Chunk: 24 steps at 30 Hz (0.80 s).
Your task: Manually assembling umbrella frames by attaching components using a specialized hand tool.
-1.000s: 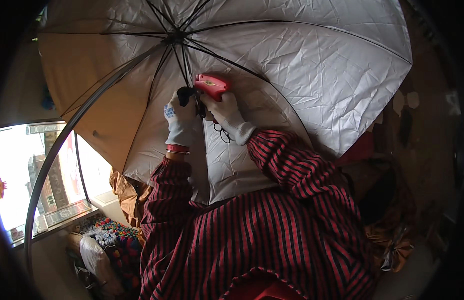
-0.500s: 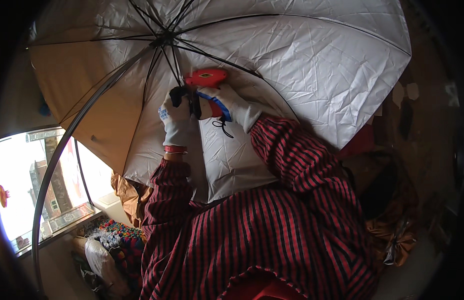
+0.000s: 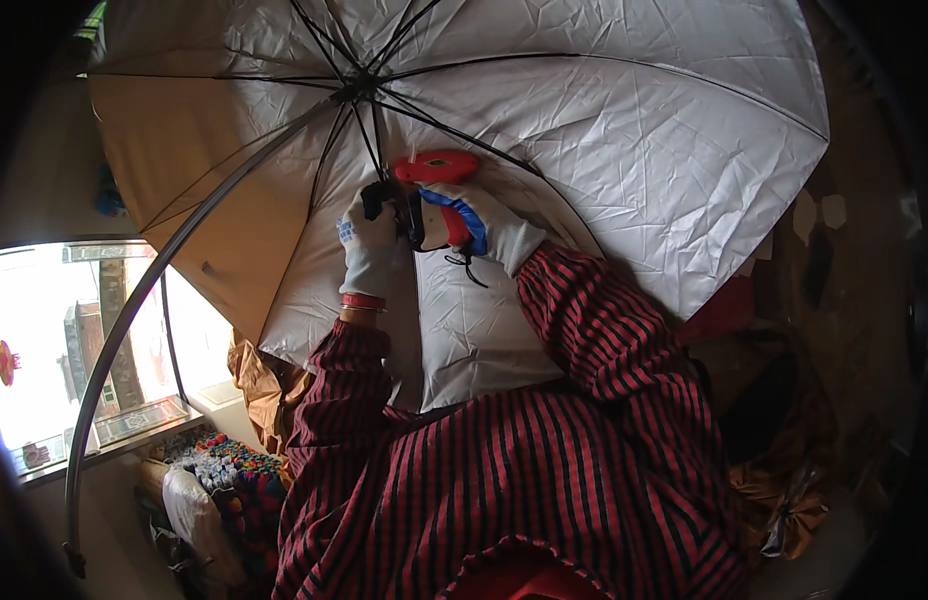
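An open umbrella [image 3: 624, 150] with a silvery inner lining spreads across the view, its inside toward me. My left hand [image 3: 369, 235], in a white glove with dark fingertips, is closed at a black umbrella rib [image 3: 376, 140] below the hub. The exact grip is partly hidden by the fingers. My right hand [image 3: 489, 222], in a white and blue glove, is wrapped round a red handheld tool [image 3: 437, 166] with a dark front end and a black cord loop. That front end sits right beside the left fingertips, at the rib.
The long black umbrella shaft [image 3: 174, 245] runs from the hub to the lower left. A bright window [image 3: 44, 350] is at the left, with a brown crinkled bag [image 3: 254, 385] and a multicoloured knitted item [image 3: 239, 465] near it. Another brown bag [image 3: 784, 500] lies at the lower right.
The umbrella and both hands now appear a little farther right and lower in the view. Both hands remain at the same rib, the tool still in the right one.
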Available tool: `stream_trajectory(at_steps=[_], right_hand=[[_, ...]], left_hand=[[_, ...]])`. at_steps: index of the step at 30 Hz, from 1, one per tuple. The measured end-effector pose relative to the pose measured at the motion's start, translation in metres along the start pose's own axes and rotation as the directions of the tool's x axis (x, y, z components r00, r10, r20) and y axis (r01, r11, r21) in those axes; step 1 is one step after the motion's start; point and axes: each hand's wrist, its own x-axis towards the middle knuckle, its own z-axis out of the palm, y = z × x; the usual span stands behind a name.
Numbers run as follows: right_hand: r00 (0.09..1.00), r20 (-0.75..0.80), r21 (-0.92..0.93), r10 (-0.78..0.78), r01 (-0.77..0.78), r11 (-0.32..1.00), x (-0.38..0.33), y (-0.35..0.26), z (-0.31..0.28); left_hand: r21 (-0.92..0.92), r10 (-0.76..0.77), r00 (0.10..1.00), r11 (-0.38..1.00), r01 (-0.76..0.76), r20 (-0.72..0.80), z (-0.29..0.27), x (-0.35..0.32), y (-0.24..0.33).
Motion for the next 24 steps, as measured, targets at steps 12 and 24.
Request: stream_trajectory(at_steps=[12,24], right_hand=[[0.998,0.016,0.170,0.056,-0.058,0.984,-0.007,-0.005,0.021],[0.996,0.072,0.187,0.060,-0.072,0.980,-0.003,-0.001,0.027]], left_hand=[[-0.042,-0.028,0.999,0.999,0.029,0.026,0.004,-0.003,0.019],[-0.021,0.077,0.997,0.997,-0.077,0.003,-0.009,-0.007,0.017]])
